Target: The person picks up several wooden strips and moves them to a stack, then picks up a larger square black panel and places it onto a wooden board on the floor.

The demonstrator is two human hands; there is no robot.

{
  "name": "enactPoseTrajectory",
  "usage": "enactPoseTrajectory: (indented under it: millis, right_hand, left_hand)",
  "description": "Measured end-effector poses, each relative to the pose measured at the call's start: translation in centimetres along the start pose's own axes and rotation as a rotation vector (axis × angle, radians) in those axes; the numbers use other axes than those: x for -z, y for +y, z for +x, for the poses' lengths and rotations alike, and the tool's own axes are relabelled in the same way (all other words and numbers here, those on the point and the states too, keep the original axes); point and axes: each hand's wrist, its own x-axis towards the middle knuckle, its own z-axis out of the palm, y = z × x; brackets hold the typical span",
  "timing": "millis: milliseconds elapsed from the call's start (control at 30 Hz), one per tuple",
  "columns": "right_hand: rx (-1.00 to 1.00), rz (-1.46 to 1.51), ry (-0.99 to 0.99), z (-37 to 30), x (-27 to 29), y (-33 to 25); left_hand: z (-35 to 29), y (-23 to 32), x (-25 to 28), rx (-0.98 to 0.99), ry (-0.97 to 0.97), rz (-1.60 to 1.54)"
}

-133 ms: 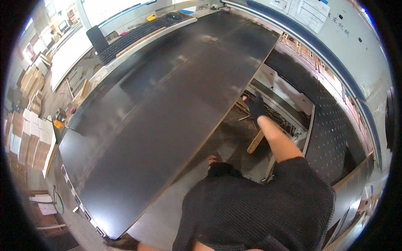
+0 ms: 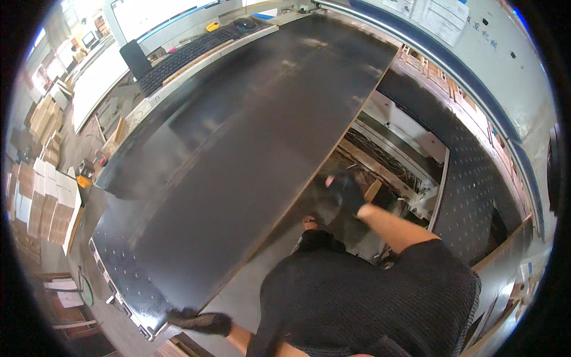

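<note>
A large, flat dark panel (image 2: 256, 160) lies slantwise over the worktable, its long straight edge facing my right side. My left hand (image 2: 205, 322), in a black glove, is closed at the panel's near corner, fingers together against its end. Its thumb is hidden. My right hand (image 2: 346, 191) wears a black glove with a bare thumb tip. Blurred by motion, it hovers right of the panel's long edge, thumb apart from the fingers, with nothing seen in it.
A keyboard (image 2: 184, 64), mouse (image 2: 245, 24) and monitor (image 2: 160, 18) stand beyond the panel. Right of it is an opening with a wooden strip (image 2: 373, 190) and debris. A dotted black tabletop (image 2: 470, 184) and machine beam (image 2: 499, 134) lie right; stacked boards (image 2: 50, 199) stand left.
The panel has slid away from me, uncovering more dotted tabletop at its near end. My left hand has followed it forward. My right hand has drawn back toward my body.
</note>
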Motion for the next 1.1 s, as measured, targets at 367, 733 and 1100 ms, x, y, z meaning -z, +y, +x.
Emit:
enactPoseTrajectory:
  millis: [367, 733, 1100]
  right_hand:
    - [0.304, 0.087, -0.425, -2.5, 0.9, -5.8]
    - [0.166, 0.571, 0.863, 35.8, 11.8, 7.5]
    - [0.043, 0.148, 0.673, 51.9, 24.5, 10.7]
  left_hand:
    - [-5.2, 13.2, -12.4, 0.168, -0.712, -0.563]
    - [-9.3, 21.6, -21.2, 0.107, -0.836, -0.369]
    - [-13.8, 26.2, -29.2, -0.101, -0.97, -0.206]
